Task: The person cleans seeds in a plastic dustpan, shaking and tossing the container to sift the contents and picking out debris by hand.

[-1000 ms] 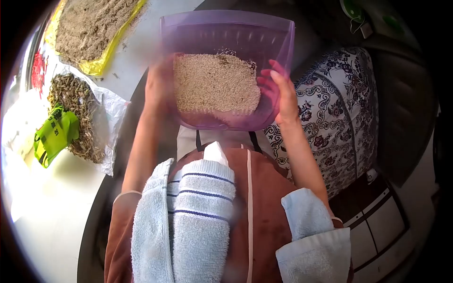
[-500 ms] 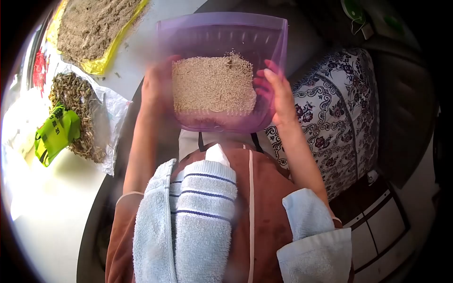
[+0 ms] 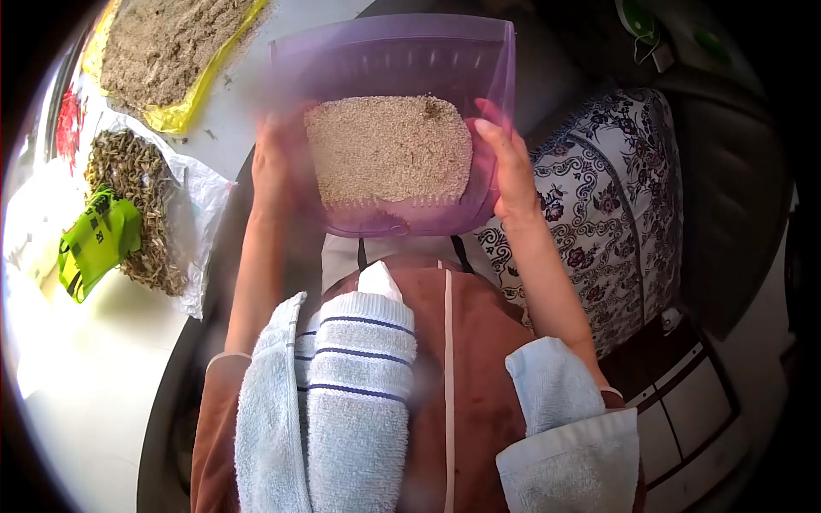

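Observation:
A translucent purple plastic bin (image 3: 393, 32) is held over my lap, its wide end facing away from me. Pale, small grains (image 3: 389, 150) lie spread across its bottom, with a few darker bits near the far right corner. My left hand (image 3: 274, 167) grips the left wall, its fingers partly blurred and seen through the plastic. On the opposite wall, my right hand (image 3: 513, 171) holds on with the thumb near the upper side and fingers behind the plastic.
On the pale table at left lie a yellow bag (image 3: 201, 81) under coarse brown material (image 3: 162, 51), dried brown pieces (image 3: 137, 205) on a white bag (image 3: 205, 201), and a green plastic bag (image 3: 98, 244). A patterned cushion (image 3: 599, 205) sits at right.
The bin has shifted slightly left and tilted a little. The grains have spread wider, with their edge flatter and rounder. Both hands keep their hold.

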A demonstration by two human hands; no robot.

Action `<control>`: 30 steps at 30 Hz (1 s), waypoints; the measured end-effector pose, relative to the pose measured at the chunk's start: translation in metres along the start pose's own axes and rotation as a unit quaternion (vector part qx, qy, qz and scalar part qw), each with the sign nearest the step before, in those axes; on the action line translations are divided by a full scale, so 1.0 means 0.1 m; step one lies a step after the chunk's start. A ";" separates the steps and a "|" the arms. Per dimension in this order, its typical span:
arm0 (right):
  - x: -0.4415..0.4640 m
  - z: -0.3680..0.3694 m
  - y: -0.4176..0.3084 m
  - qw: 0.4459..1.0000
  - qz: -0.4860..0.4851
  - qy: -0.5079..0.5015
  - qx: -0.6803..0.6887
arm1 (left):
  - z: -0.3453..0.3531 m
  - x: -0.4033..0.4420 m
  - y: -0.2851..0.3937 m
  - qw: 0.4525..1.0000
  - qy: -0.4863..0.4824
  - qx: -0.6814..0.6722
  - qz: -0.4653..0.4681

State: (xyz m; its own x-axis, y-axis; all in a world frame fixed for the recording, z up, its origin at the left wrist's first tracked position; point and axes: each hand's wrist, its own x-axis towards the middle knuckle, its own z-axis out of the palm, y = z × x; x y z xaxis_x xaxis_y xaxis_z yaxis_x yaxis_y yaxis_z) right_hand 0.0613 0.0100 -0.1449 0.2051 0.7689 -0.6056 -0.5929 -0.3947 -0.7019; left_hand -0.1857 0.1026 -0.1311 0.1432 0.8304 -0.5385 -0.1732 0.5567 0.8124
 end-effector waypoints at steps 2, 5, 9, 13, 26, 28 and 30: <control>0.07 -0.19 -0.21 0.999 0.034 0.004 -0.001 | 0.22 -0.01 -0.10 1.000 0.023 -0.011 0.014; 0.08 -0.32 -0.49 0.998 0.042 0.005 -0.042 | 0.37 -0.06 -0.13 0.998 0.013 -0.025 -0.061; 0.08 -0.39 -0.70 0.995 0.101 -0.020 0.011 | 0.35 -0.13 -0.17 0.992 -0.011 -0.101 -0.078; 0.30 -0.83 -0.67 0.987 0.076 -0.011 0.143 | 0.37 -0.24 0.00 0.992 -0.007 -0.115 -0.055; -0.68 -0.16 -0.88 0.836 -0.447 0.116 -0.297 | 0.46 -0.39 0.18 0.991 0.002 -0.134 -0.012; -0.70 -0.35 -0.76 0.934 -0.317 0.076 -0.148 | 0.50 -0.39 0.22 0.991 0.000 -0.136 -0.019; -0.66 -0.54 -0.51 0.983 -0.174 -0.033 0.048 | 0.52 -0.40 0.20 0.988 0.004 -0.151 -0.029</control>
State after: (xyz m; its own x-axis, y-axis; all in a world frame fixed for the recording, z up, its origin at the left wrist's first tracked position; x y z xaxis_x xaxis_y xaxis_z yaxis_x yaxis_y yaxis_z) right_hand 0.1200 -0.0477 -0.0897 0.3603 0.8808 -0.3072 -0.5666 -0.0549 -0.8222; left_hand -0.1442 0.0791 -0.0814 0.1532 0.7966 -0.5847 -0.4482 0.5834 0.6773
